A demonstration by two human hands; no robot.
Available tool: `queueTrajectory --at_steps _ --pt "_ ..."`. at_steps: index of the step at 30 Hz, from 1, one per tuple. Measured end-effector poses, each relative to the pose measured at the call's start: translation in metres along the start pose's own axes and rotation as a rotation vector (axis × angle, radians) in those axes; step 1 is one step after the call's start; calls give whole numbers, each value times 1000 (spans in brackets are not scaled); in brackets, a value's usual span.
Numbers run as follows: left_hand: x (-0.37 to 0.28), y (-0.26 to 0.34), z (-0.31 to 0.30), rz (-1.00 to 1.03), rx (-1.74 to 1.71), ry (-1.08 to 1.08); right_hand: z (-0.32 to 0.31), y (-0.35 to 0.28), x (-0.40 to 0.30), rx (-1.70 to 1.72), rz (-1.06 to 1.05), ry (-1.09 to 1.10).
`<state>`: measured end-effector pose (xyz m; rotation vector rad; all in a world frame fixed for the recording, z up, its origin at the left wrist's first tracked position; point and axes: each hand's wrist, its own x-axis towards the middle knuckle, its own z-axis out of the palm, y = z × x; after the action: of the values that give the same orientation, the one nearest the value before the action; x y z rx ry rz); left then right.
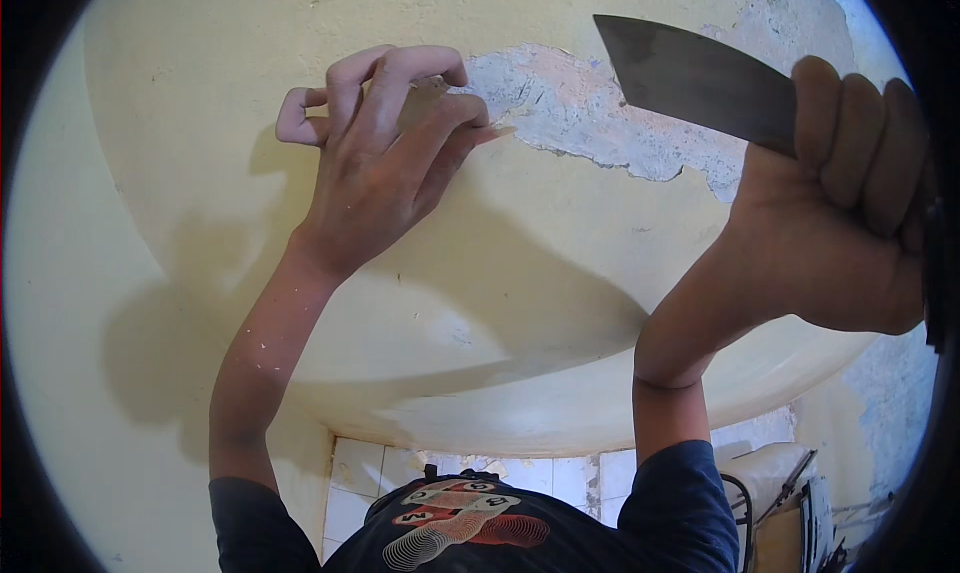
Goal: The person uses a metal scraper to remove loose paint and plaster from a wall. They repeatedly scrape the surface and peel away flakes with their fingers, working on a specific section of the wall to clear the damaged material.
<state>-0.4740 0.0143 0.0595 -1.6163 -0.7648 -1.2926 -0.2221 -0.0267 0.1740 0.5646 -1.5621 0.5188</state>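
A yellow painted wall (570,250) fills most of the view, with a ragged patch of bare grey-pink plaster (570,115) where the paint is gone. My left hand (390,130) is at the patch's left end, fingers bent like a claw. Its thumb and index finger come close together at the paint edge beside a small pale tip; whether that is a paint flake or the thumbnail is unclear. On the right, my right hand (832,190) grips a wide metal scraper (697,78). The blade points left in front of the patch, and the fist hides the handle.
Below is a white tiled floor (540,475) with pale debris along the wall's foot. Several objects, including a folded chair-like frame (750,505), stand at lower right. A side wall (67,273) meets the yellow wall at left. Pale flecks dot my left forearm (262,348).
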Motion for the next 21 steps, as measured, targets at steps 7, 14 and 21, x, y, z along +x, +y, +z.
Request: queueTrajectory --at_steps 7,14,21 --pt "3 1 7 28 -21 -28 10 12 1 111 161 -167" --pt "-4 -4 15 39 -151 55 7 73 0 200 197 -242" --pt "-13 -16 -8 92 -58 58 10 53 1 69 232 -131"
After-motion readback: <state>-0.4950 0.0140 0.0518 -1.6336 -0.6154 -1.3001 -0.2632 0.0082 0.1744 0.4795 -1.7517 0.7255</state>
